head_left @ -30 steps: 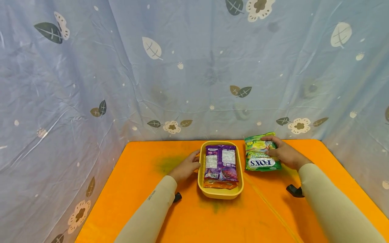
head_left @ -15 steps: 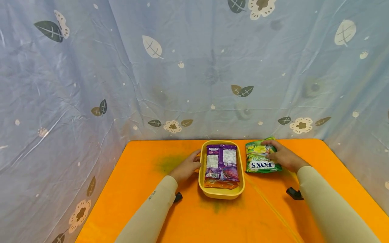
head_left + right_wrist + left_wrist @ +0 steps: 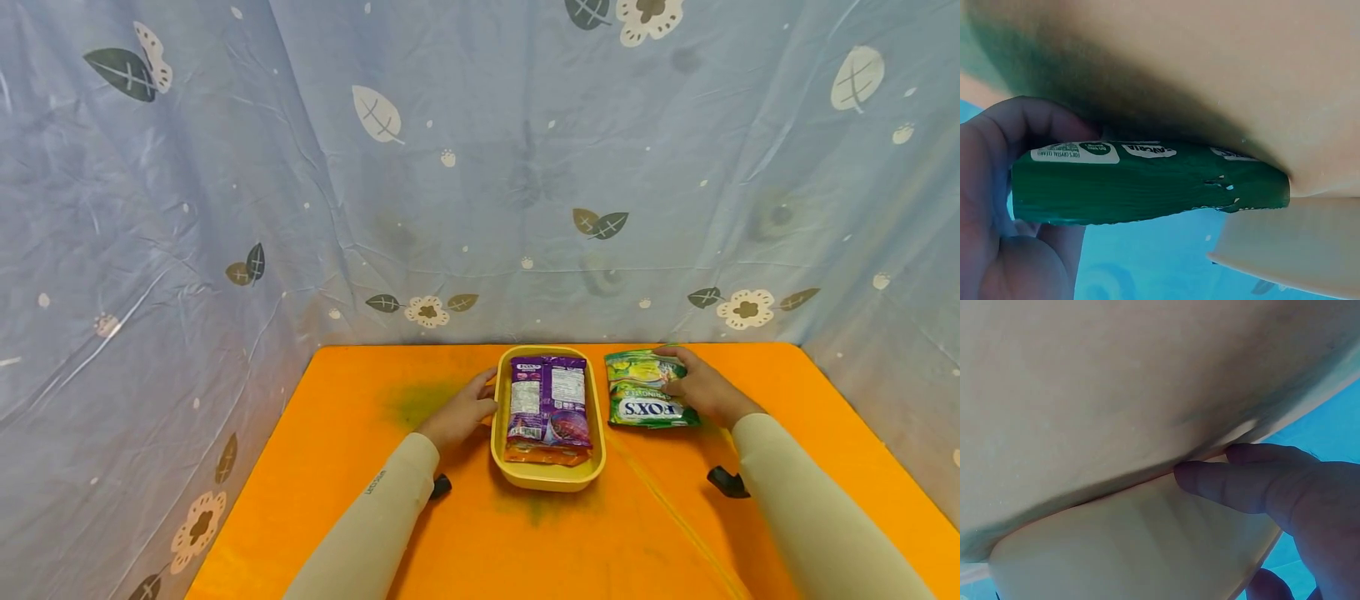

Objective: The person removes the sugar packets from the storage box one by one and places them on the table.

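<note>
A yellow plastic tub [image 3: 549, 482] stands on the table in the head view. In it lies a purple candy bag [image 3: 547, 400] on top of an orange packet [image 3: 546, 454]. My left hand [image 3: 459, 414] touches the tub's left outer wall, its fingers fairly straight against the plastic in the left wrist view. To the tub's right, my right hand [image 3: 708, 387] grips a green FOX'S Spring Tea candy bag [image 3: 637, 396] by its right side. Thumb and fingers curl round that bag's end in the right wrist view, where it lies close against the table.
An orange table [image 3: 360, 517] carries everything. Blue floral curtains [image 3: 480, 183] hang behind it and on both sides. Dark camera mounts [image 3: 726, 482] show by the wrists. A line runs diagonally across the table's right front.
The green candy bag's far edge has come down and towards me, and the bag now looks flatter. My right hand has shifted slightly with it. The left hand stays at the tub.
</note>
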Action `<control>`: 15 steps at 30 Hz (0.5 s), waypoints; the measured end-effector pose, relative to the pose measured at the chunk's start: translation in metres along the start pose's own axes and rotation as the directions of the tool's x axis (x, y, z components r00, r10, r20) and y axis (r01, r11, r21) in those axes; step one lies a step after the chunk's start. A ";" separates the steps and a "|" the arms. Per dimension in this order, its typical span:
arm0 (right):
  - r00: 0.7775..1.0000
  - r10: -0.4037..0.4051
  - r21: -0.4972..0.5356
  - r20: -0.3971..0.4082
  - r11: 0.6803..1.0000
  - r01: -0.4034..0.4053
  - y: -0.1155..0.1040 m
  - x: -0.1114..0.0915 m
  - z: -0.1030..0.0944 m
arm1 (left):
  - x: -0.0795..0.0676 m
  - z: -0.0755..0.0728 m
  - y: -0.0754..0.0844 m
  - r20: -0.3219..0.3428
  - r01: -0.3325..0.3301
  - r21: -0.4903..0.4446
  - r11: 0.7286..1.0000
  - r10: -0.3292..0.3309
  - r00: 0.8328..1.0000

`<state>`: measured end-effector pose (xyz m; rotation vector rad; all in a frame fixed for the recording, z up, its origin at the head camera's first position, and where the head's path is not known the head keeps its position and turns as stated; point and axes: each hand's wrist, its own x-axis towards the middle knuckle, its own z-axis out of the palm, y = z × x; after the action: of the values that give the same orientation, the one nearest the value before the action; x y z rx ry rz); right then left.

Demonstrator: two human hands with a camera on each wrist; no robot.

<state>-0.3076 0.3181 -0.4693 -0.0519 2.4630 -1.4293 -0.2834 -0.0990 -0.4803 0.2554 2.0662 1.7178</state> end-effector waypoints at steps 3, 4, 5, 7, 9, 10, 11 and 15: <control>1.000 -0.022 0.009 -0.011 1.000 0.022 0.002 -0.002 0.000 | 0.000 0.000 -0.002 -0.005 -0.006 0.016 1.000 0.006 1.000; 1.000 -0.024 0.011 -0.015 1.000 0.024 0.003 -0.003 0.000 | 0.001 -0.001 -0.002 -0.008 -0.006 0.030 1.000 0.006 1.000; 0.999 -0.025 0.011 -0.021 1.000 0.025 0.004 -0.004 0.000 | 0.001 -0.001 -0.003 -0.008 -0.005 0.045 0.999 0.005 1.000; 0.999 -0.028 0.020 -0.032 0.999 0.029 0.004 -0.006 0.000 | 0.001 -0.001 -0.005 -0.011 -0.011 0.069 0.998 0.012 1.000; 0.999 -0.027 0.024 -0.039 0.999 0.028 0.004 -0.007 -0.001 | 0.002 -0.002 -0.006 -0.016 -0.014 0.079 0.997 0.016 1.000; 0.999 -0.027 0.022 -0.044 0.999 0.028 0.005 -0.008 -0.001 | 0.002 -0.002 -0.006 -0.018 -0.013 0.077 0.997 0.014 1.000; 0.998 -0.029 0.014 -0.049 0.999 0.030 0.006 -0.009 -0.003 | 0.002 -0.002 -0.006 -0.018 -0.010 0.074 0.997 0.012 1.000; 0.998 -0.032 0.058 -0.055 0.998 0.035 0.011 -0.010 -0.008 | 0.003 -0.001 -0.007 -0.015 -0.006 0.048 0.999 0.007 1.000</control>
<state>-0.2987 0.3320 -0.4727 -0.0426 2.4719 -1.5362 -0.2858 -0.1004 -0.4880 0.2651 2.1216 1.6809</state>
